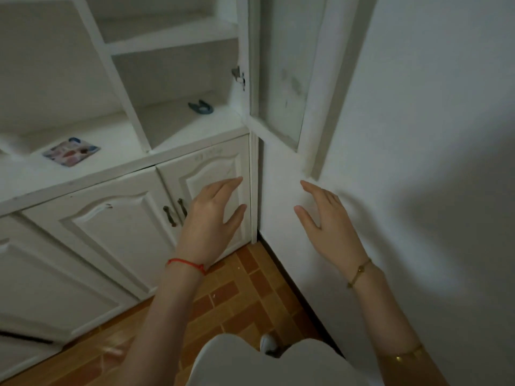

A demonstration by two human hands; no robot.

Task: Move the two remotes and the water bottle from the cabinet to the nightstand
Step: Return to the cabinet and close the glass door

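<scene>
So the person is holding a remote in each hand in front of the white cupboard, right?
Not quite. The head view shows the left hand and the right hand both open and empty, in front of the white cupboard. No remote is in view.

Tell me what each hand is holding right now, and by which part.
Nothing is held. The left hand with the red string bracelet and the right hand with the gold bracelet are both open and empty, fingers spread, in front of the white wooden cabinet.
</scene>
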